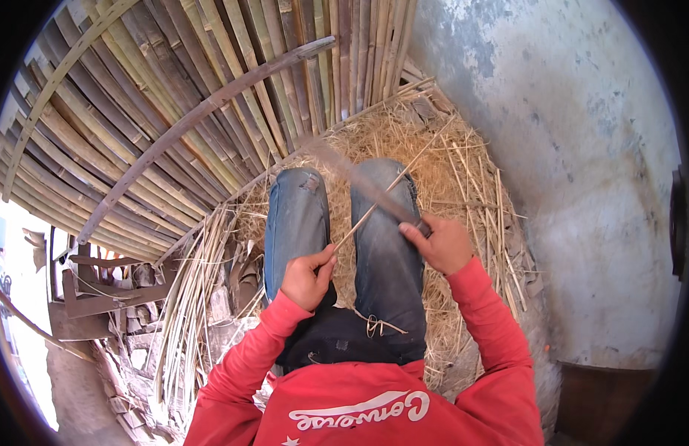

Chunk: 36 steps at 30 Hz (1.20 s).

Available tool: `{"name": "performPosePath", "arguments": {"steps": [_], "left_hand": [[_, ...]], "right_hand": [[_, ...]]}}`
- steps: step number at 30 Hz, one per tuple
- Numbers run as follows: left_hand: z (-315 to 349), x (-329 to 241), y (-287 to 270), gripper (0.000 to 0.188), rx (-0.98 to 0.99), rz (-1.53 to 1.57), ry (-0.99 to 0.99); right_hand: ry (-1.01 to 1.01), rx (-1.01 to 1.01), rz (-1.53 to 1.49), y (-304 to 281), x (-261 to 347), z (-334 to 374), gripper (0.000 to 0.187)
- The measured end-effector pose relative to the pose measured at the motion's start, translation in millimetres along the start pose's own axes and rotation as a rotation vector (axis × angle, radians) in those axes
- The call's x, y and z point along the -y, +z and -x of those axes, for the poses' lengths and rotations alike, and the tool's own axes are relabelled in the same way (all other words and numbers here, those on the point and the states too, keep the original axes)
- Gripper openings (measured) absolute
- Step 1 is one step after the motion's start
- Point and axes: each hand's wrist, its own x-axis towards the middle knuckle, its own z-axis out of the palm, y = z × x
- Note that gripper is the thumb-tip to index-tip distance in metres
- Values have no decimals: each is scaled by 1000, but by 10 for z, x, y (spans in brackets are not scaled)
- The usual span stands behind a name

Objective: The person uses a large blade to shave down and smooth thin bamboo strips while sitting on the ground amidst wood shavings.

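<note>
My left hand (pixel 308 278) pinches the near end of a thin bamboo strip (pixel 421 158), which slants up and away to the right over my knees. In my closed right hand (pixel 444 247) is the dark handle of a long-bladed knife (pixel 349 172). Its blade, smeared by motion, points away to the left and crosses the strip above my right thigh. Whether the edge touches the strip I cannot tell. A thin cord (pixel 373 325) tied in loops lies at my waist.
Pale shavings (pixel 450 195) cover the ground around my legs. Bundles of thin strips (pixel 187 327) lie at left, with more strips (pixel 474 197) at right. A slatted bamboo panel (pixel 188 111) rises ahead on the left; a worn plaster wall (pixel 575 171) stands on the right.
</note>
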Motion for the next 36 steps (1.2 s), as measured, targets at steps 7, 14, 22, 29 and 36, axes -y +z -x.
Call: {"name": "performPosePath", "arguments": {"steps": [7, 14, 22, 29, 36], "left_hand": [[207, 24, -216, 31, -4, 39, -62], [150, 22, -273, 32, 58, 54, -87], [195, 74, -272, 34, 91, 212, -152], [165, 25, -252, 34, 106, 175, -165], [234, 71, -262, 33, 67, 213, -157]], "right_hand": [[59, -40, 75, -49, -394, -294, 66], [81, -36, -84, -97, -515, -287, 64], [-253, -13, 191, 8, -340, -197, 62], [144, -51, -128, -42, -725, -467, 66], [-248, 117, 130, -17, -196, -208, 63]]}}
